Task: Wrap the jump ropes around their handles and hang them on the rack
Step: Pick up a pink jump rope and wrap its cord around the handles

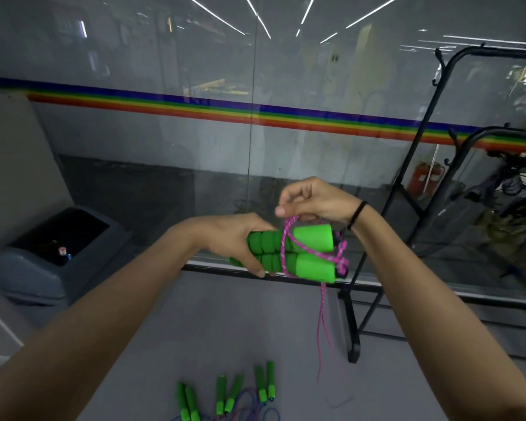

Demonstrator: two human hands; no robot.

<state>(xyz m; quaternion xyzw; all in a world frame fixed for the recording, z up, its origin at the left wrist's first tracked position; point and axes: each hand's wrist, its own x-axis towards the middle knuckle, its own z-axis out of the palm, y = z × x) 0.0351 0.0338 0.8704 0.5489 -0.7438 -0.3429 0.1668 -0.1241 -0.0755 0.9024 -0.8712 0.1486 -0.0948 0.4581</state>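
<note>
My left hand [240,238] grips two green foam handles [304,253] side by side, held level in front of me. A pink cord [286,241] loops around the handles, and its loose end [322,323] hangs down towards the floor. My right hand [313,200] sits just above the handles and pinches the pink cord between thumb and fingers. On the floor below lie three more pairs of green handles [225,393] with blue and pink cords. The black metal rack [413,165] stands to the right, against the glass wall.
A grey bin [52,253] with a dark opening stands at the left by the wall. A glass wall with a rainbow stripe [255,113] runs across in front. The rack's black foot [353,332] rests on the grey floor near the hanging cord.
</note>
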